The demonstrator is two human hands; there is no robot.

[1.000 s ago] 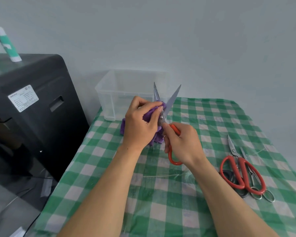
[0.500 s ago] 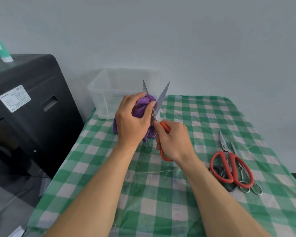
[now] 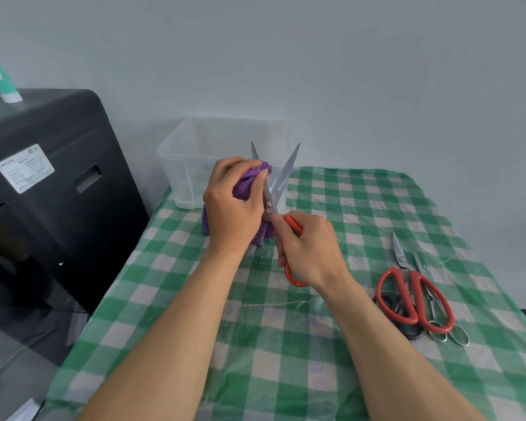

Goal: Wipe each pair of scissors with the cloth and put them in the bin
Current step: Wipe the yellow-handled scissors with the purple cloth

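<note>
My right hand (image 3: 308, 250) grips the orange handles of a pair of scissors (image 3: 283, 174), held upright with the blades spread apart. My left hand (image 3: 234, 205) holds a purple cloth (image 3: 246, 183) wrapped round the left blade, whose tip sticks out above the cloth. A clear plastic bin (image 3: 189, 153) stands just behind the hands at the table's back left. On the right of the table lie red-handled scissors (image 3: 413, 296), on top of a black-handled pair (image 3: 390, 302) and a small metal pair (image 3: 447, 332).
The table carries a green and white checked cover (image 3: 316, 344). A black machine (image 3: 49, 183) stands close to the table's left edge, with a green and white tube (image 3: 0, 83) on top. A plain wall rises behind the bin.
My left hand has slid the cloth up along the left blade, from near the pivot towards the tip. The right hand keeps the same hold on the handles.
</note>
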